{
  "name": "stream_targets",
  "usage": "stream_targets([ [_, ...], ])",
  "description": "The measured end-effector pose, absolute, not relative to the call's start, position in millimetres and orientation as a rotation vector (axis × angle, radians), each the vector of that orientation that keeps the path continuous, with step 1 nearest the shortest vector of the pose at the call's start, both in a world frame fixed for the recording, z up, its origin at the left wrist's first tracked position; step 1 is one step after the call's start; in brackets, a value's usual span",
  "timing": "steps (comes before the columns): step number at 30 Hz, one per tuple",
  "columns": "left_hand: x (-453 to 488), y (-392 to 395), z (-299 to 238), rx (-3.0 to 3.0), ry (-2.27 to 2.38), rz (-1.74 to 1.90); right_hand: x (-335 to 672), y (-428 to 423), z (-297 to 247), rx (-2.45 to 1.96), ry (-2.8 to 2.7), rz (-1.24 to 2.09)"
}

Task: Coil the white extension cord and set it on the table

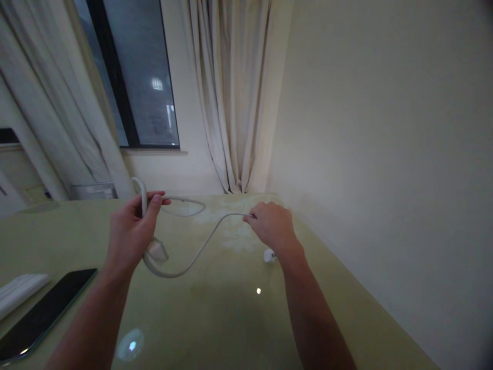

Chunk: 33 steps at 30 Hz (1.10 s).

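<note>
Here, left hand point(131, 231) and right hand point(271, 223) pinch cable point(204, 244) over table point(215, 318); wall point(385, 154) close — right.

On the glossy yellow-green table point(231, 318), a flat black phone point(46, 311) lies far left — thin white cable point(200, 249) above the middle, small white plug point(269, 255) right of it.

My bare left hand point(131, 231) is raised, thumb and forefinger pinched together. My bare right hand point(273, 226) sits knuckles-up, fingers curled closed. Left forearm point(96, 318) and right forearm point(311, 313) reach forward.
</note>
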State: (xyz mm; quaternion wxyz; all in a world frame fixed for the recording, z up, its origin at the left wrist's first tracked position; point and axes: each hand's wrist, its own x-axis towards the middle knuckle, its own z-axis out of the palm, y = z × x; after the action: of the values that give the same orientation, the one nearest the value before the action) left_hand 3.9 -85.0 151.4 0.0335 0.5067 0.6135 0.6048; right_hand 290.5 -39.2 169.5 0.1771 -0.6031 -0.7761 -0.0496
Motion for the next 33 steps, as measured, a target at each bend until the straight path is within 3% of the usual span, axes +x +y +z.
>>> stream_targets([
  [4, 14.3, -88.1, 153.7, 1.617, 1.747, 1.806, 278.6, -37.0, 162.4, -1.293, -2.267, 0.054],
  [9, 34.0, -88.3, 148.0, 1.586, 1.546, 1.903, 264.0, -33.1, 149.8, -1.045, -2.198, 0.894],
  [13, 45.9, -85.4, 142.0, 1.680, 1.466, 1.979, 264.0, -36.7, 154.1, -1.121, -2.278, 0.793],
  [16, 48.5, -82.2, 140.8, 1.556, 1.481, 2.043, 266.0, -41.9, 159.1, -1.312, -2.440, 0.543],
  [19, 47.2, -79.5, 142.3, 1.380, 1.376, 2.094, 267.1, -43.6, 159.9, -1.593, -2.295, 0.188],
  [21, 45.9, -78.3, 143.7, 1.272, 1.273, 2.157, 268.8, -41.5, 159.5, -1.640, -2.148, 0.135],
  [26, 50.3, -79.9, 147.5, 1.122, 1.034, 2.246, 271.1, -39.8, 160.6, -1.130, -2.167, 0.566],
  [33, 80.0, -89.2, 140.9, 1.107, 0.869, 1.991, 244.3, -46.6, 150.9, -0.827, -2.424, 0.962],
])
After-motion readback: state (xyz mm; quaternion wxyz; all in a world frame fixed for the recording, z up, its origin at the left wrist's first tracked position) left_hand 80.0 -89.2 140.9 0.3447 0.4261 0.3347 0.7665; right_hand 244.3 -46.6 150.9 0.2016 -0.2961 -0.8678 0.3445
